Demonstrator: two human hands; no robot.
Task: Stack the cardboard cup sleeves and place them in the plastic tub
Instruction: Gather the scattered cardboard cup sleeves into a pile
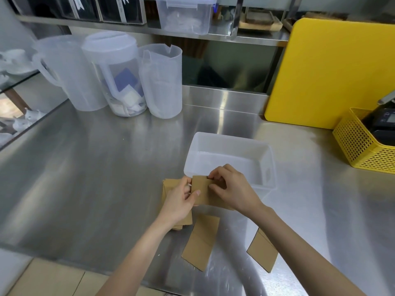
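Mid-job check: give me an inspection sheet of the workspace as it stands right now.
Surface: steel counter, bare in places.
Job's things: plastic tub holds no sleeves; held sleeve; sleeve pile under the left hand; two loose sleeves near the front edge.
Clutter: three pitchers, yellow board, yellow basket.
Hands: left hand and right hand both grip the held sleeve.
Cables: nothing seen.
Surroundings: shelf with lidded container.

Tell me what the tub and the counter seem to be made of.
Tub: seemingly translucent white plastic, smooth; the counter shows faintly through its walls. Counter: probably stainless steel, brushed; grey with streaky reflections.
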